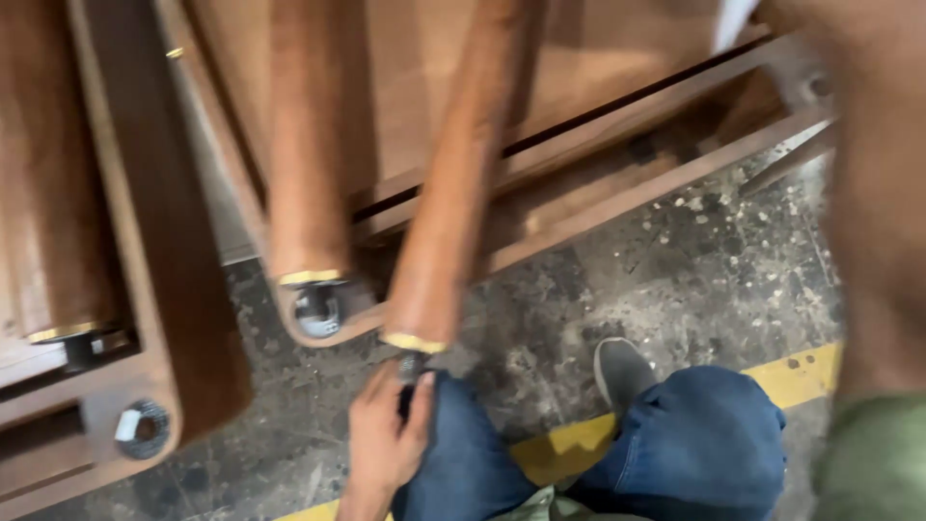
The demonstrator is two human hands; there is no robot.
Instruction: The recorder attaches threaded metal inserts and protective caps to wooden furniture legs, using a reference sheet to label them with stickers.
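Left hand (386, 439): fingers curled closed around the dark metal foot stud (410, 369) that projects from the lower end of a round wooden furniture leg (446, 207). The thumb lies on the stud's right side, the other fingers on its left.

Right arm (883, 203): a large blurred forearm crosses the right edge of the view. The right hand itself is out of view, so its state cannot be told.

Wooden furniture leg: reddish-brown, tapered, slanting up and to the right from the left hand. A brass-coloured ring (413, 342) caps its lower end, just above the gripping fingers.

Second leg (307, 145): same wood and a like brass ring, standing up and to the left of the hand. Its metal glide (318, 311) sits in the rounded corner of a wooden frame (598, 164), near the hand but apart from it.

Third leg (53, 193): well to the left of the hand, brass-ringed, set within a darker wooden frame (164, 241). A hex bolt with washer (142, 427) sits in that frame's corner, left of the hand.

Below and to the right of the hand: the person's knees in blue jeans (694, 449) and a grey shoe (620, 371).

Floor (675, 280): speckled grey concrete, with a yellow painted stripe (801, 376) running under the knees.
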